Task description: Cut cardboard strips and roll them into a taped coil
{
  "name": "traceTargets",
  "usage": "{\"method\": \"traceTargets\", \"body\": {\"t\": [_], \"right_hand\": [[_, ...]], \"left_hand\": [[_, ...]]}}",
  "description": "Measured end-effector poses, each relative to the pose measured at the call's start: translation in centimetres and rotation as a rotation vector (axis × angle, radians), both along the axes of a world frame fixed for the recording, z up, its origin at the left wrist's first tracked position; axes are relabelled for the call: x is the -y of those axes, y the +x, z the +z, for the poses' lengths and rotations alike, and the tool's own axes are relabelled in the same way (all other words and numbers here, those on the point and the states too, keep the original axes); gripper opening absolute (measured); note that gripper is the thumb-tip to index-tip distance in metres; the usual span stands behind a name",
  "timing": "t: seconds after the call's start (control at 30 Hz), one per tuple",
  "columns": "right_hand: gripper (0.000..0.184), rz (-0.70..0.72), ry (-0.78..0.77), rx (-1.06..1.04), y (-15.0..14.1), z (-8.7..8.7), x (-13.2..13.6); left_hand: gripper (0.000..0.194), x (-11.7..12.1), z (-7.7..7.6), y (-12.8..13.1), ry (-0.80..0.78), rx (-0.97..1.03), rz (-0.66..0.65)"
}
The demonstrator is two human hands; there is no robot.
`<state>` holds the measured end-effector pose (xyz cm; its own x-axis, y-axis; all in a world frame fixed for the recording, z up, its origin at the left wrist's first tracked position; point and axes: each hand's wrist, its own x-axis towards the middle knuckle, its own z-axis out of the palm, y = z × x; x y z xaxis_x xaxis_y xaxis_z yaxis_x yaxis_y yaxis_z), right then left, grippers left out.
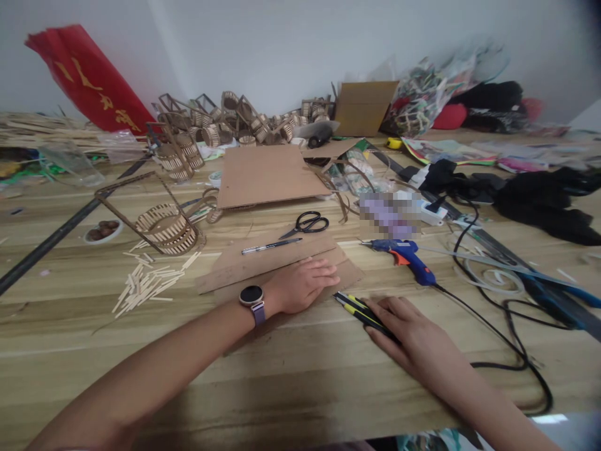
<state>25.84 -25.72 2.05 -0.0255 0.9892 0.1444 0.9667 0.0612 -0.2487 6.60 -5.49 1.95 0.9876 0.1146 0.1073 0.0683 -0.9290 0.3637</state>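
My left hand (307,285), with a watch on its wrist, lies flat with fingers stretched out on a piece of cardboard (277,266). In my right hand (406,326) is a black and yellow utility knife (359,310), its tip pointing at the cardboard's right edge near my left fingertips. A pen (271,246) rests on the cardboard beyond my left hand, and black-handled scissors (307,223) lie just behind it. To the right of the cardboard is a blue hot glue gun (406,255).
At left stand a small slatted basket (166,228), a pile of short sticks (148,285) and a white bowl (103,232). A larger cardboard sheet (272,175) lies farther back, before many little baskets (239,119). A black cable (493,332) curls at right.
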Motion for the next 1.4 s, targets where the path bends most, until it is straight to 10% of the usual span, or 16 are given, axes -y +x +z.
{"method": "traceTargets", "body": {"t": [1.4], "right_hand": [[0.035, 0.081, 0.131, 0.06, -3.8, -0.2, 0.4]], "left_hand": [[0.041, -0.1, -0.3, 0.4, 0.032, 0.017, -0.002]]}}
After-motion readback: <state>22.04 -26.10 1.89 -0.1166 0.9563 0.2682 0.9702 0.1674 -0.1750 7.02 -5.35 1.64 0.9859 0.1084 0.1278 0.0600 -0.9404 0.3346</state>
